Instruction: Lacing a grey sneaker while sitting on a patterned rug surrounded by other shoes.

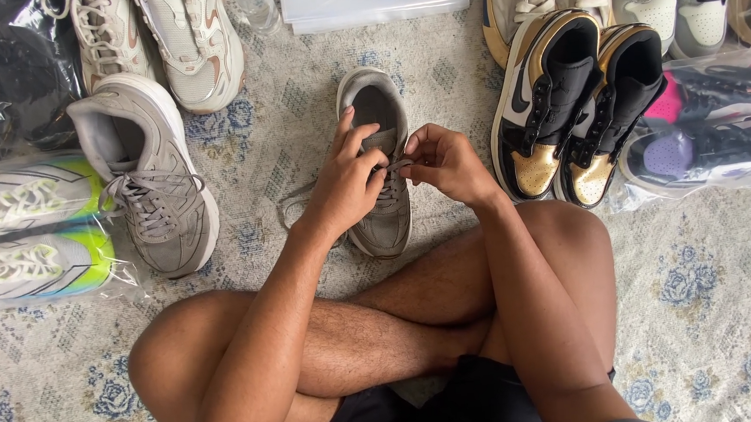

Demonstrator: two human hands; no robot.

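At the frame's centre, the grey sneaker (379, 164) looks like matt suede and mesh, with flat woven laces (395, 169). Its mate (146, 167) at left has the same dull finish. The black-and-gold pair (571, 111) at upper right shines, the gold panels metallic and glossy. Clear, crinkled plastic bags (705, 129) at both edges catch glare. The carpet (705, 296) beneath is woven cloth, matt and slightly rough.

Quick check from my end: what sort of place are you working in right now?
Likely a room in a home, worked from the floor: a patterned rug lies underfoot, pairs of sneakers ring it, some in clear plastic bags, and both hands lace a grey shoe.
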